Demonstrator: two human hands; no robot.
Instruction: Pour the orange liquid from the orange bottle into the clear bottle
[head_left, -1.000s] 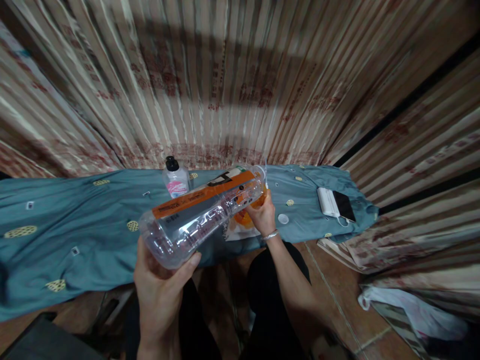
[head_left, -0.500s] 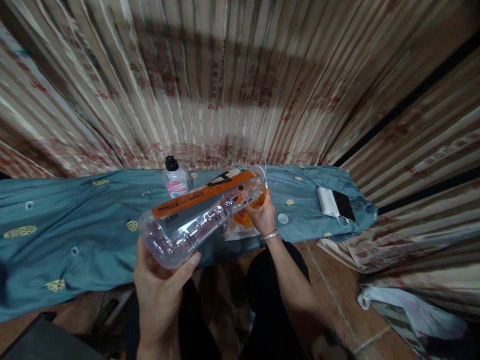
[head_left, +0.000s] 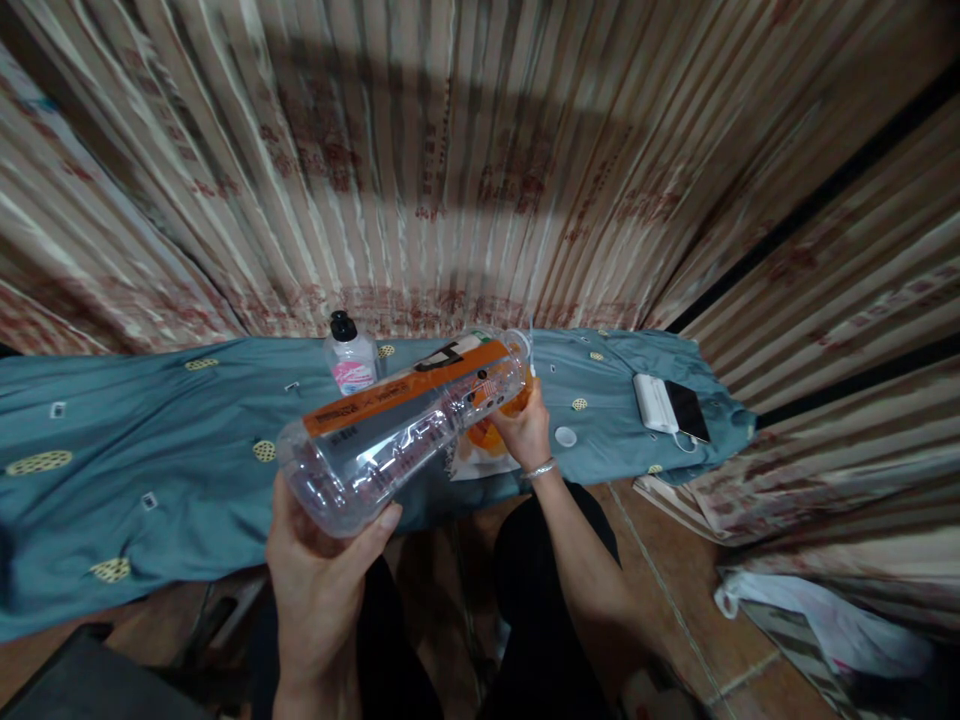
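My left hand (head_left: 322, 570) grips the base of a large clear plastic bottle (head_left: 397, 420) with an orange label. The bottle is tipped on its side, with its neck pointing away over the teal cloth (head_left: 150, 440). My right hand (head_left: 525, 425) is closed on an orange and white container (head_left: 480, 440) that sits on the cloth right under the bottle's mouth. A small white cap (head_left: 566, 437) lies on the cloth just right of that hand.
A small bottle with a black cap and pink label (head_left: 349, 358) stands at the back of the cloth. A phone and a white face mask (head_left: 670, 406) lie at its right end. Patterned curtains hang behind. A white plastic bag (head_left: 825, 625) lies on the tiled floor.
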